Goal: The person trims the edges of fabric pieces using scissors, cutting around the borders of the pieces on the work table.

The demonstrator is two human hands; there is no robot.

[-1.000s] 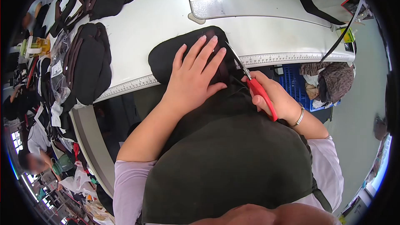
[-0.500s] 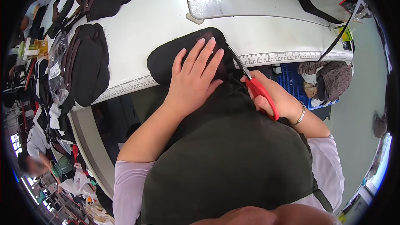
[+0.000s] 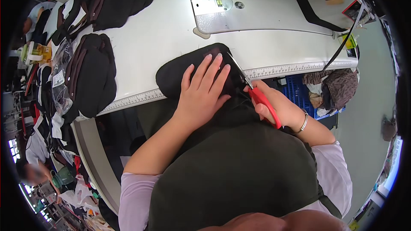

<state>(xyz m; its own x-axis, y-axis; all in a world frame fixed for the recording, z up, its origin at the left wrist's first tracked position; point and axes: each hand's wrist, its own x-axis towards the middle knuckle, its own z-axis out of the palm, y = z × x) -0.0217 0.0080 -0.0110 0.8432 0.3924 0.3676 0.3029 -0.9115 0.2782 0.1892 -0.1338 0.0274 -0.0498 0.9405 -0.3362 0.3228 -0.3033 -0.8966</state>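
Note:
A black fabric piece [image 3: 175, 73] lies over the front edge of the white table. My left hand [image 3: 202, 92] rests flat on it, palm down with the fingers spread. In my right hand [image 3: 276, 105] are red-handled scissors [image 3: 262, 101], gripped at the handles. Their blades point up and to the left along the right edge of the fabric, and the tips lie near its upper right corner. Whether the blades are parted is too small to tell.
The sewing machine [image 3: 252, 10] stands at the back of the table [image 3: 141, 38]. Stacked black pieces [image 3: 92, 75] lie at the left. A blue crate [image 3: 299, 92] with cloth scraps [image 3: 338, 86] sits below the right edge. A co-worker is at the far left.
The view has shifted, so the table and machine appear lower and more of the machine head shows. Both hands keep nearly the same place on the fabric and scissors.

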